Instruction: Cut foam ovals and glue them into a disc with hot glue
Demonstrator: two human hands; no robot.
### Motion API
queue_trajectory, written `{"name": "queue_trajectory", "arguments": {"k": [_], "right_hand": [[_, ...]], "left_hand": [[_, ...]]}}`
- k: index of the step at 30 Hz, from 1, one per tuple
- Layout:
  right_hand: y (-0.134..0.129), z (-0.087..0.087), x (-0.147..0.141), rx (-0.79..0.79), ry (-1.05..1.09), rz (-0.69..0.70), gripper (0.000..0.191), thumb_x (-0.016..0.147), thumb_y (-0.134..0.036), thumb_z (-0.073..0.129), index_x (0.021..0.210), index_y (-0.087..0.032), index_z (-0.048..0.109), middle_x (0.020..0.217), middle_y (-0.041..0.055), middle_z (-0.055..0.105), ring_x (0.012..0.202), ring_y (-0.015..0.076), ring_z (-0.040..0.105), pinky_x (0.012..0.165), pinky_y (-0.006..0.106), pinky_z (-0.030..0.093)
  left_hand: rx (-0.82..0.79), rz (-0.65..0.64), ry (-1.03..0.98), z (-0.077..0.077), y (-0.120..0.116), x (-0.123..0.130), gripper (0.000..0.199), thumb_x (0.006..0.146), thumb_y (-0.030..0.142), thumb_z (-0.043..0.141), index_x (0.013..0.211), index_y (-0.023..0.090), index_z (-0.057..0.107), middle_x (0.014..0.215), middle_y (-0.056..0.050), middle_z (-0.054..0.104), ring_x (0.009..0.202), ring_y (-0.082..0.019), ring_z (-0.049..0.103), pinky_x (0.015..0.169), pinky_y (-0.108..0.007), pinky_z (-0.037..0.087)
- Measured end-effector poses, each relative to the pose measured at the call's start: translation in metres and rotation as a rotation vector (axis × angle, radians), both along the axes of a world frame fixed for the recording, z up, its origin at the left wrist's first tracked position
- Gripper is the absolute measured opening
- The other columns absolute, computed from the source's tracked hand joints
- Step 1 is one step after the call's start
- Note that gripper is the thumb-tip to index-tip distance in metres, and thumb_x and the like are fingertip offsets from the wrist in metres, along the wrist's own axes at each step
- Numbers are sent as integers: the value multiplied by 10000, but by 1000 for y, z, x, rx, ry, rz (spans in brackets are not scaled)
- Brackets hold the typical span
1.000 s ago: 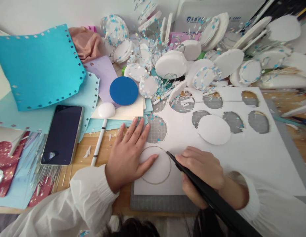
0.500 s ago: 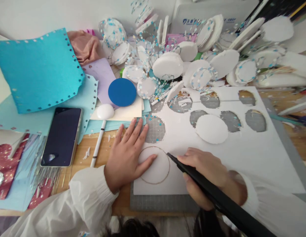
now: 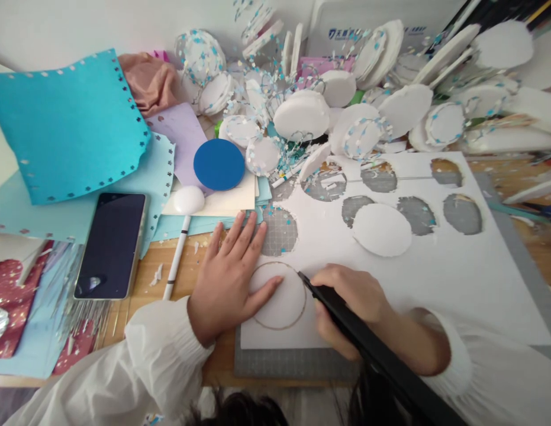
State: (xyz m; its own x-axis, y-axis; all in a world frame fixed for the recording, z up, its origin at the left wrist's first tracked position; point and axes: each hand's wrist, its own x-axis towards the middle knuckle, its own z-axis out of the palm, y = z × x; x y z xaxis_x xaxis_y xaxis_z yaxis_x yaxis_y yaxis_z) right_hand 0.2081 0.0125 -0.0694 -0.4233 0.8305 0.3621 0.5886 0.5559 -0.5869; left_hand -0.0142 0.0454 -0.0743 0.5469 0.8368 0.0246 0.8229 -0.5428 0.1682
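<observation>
My left hand [image 3: 231, 278] lies flat with fingers spread on the left edge of a white foam board [image 3: 435, 296]. Its thumb reaches into a brownish circle outline [image 3: 279, 327] drawn on the board. A long black utility knife [image 3: 346, 325] is gripped in my right hand [image 3: 355, 302], its tip touching the upper right of that outline. Beneath the board a grey cutting mat [image 3: 297, 364] shows through several round holes. One loose white foam disc [image 3: 382, 231] rests on the board above my right hand.
Left of my hands are a phone [image 3: 110, 245], a white pen [image 3: 180, 254], a blue round disc [image 3: 219, 164] and turquoise sheets [image 3: 71, 130]. A heap of white foam discs [image 3: 302, 115] and glittery star garland crowds the back. Foam scraps [image 3: 157, 274] dot the table.
My right hand and the knife have shifted slightly left and up, the tip moving back along the circle's upper right arc. My left hand has stayed in place.
</observation>
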Motion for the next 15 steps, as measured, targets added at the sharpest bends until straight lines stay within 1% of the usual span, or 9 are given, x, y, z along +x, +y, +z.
{"name": "queue_trajectory", "arguments": {"k": [2,4,8,12,15], "right_hand": [[-1,2,2,-24,19,-57,143,749,-151,480,868,-231,473,623,-18,582,519,144,545,509,279,418],[-2,2,4,-33,34,-82,126,756,-168,484,862,-237,480,625,-18,598,516,147,561,509,283,427],[-2,4,5,-5,37,-52,132,751,-148,485,844,-239,464,582,-21,558,492,155,547,494,292,436],[-1,3,3,41,22,-33,138,725,-129,473,804,-236,437,546,-14,507,481,166,494,477,310,398],[1,0,2,41,-28,2,121,731,-130,460,737,-237,406,533,-19,460,481,157,445,479,303,370]], "left_hand": [[0,-2,-6,0,0,0,758,902,560,427,1492,106,281,1571,-154,267,1476,-327,160,1181,-531,138],[-1,-2,-20,0,0,-1,758,899,560,436,1494,118,277,1568,-151,278,1474,-327,167,1181,-531,141],[3,-4,-24,-1,1,-1,767,896,569,436,1492,114,280,1568,-153,276,1473,-327,171,1183,-527,136],[-3,-4,-3,0,1,0,769,900,573,425,1488,97,287,1572,-153,264,1476,-325,161,1185,-525,129],[-1,-7,1,0,0,0,770,901,574,422,1487,94,287,1573,-154,261,1476,-325,158,1184,-526,132]]}}
